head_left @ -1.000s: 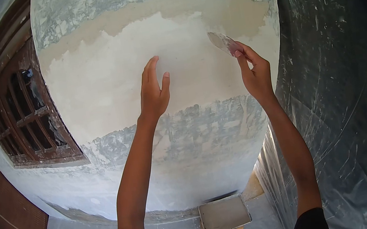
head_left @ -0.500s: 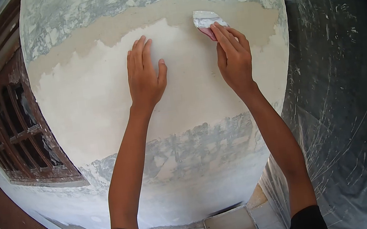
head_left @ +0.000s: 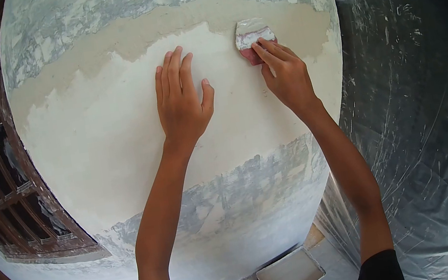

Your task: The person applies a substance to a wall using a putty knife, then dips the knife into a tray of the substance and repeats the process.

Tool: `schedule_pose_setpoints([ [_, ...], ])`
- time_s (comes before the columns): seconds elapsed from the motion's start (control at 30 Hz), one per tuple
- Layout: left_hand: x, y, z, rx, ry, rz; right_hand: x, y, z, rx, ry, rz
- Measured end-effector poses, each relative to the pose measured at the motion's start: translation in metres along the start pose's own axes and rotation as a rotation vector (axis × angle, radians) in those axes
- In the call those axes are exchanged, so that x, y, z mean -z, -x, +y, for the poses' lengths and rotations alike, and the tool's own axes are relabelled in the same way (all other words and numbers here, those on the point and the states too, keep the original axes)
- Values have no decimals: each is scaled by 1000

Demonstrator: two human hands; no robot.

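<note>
A wide band of pale putty (head_left: 104,139) covers the middle of the wall. On it my left hand (head_left: 182,97) lies with fingers stretched upward and thumb apart, holding nothing. To its right, my right hand (head_left: 287,76) pinches a reddish putty scraper (head_left: 253,55) between thumb and fingers. White putty coats the scraper's upper part. Its broad edge points up, near the border between the pale putty and a beige strip (head_left: 172,18). The part of the scraper under my fingers is hidden.
A brown wooden window frame (head_left: 16,192) is set in the wall at left. Dark plastic sheeting (head_left: 415,113) with white splashes hangs at right. Below, a rectangular tray (head_left: 291,275) of greyish material stands by the foot of the wall. Rough grey patches (head_left: 231,187) lie under the putty band.
The scraper has turned in my right hand and shows more of its face, a little lower. My left hand's fingers are slightly more spread. The whole view has tilted and shifted.
</note>
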State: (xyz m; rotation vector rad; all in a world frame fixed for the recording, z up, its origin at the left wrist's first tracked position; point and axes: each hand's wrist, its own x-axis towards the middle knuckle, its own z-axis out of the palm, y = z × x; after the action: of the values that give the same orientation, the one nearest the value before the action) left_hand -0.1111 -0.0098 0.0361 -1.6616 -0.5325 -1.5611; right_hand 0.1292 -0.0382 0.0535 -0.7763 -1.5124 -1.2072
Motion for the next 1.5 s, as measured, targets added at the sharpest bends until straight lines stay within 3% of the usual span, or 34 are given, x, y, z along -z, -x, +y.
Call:
schedule_pose_setpoints([
  [0.8,1,1,2,-18,-90,-6,23,-12,-1,59,1,-357],
  [1.23,-3,-4,3,-12,-91,-12,45,22,-5,227,-113,-46],
  [1.33,-6,-3,5,-18,-155,-30,35,12,6,152,-156,48],
  [1.4,-7,-3,6,-14,-163,-37,27,6,14,-95,-235,111],
  [1.43,-6,-3,6,-9,-169,-40,21,0,17,-96,-239,112],
  [1.5,-6,-2,5,-11,-180,-45,10,-12,22,-557,-589,238],
])
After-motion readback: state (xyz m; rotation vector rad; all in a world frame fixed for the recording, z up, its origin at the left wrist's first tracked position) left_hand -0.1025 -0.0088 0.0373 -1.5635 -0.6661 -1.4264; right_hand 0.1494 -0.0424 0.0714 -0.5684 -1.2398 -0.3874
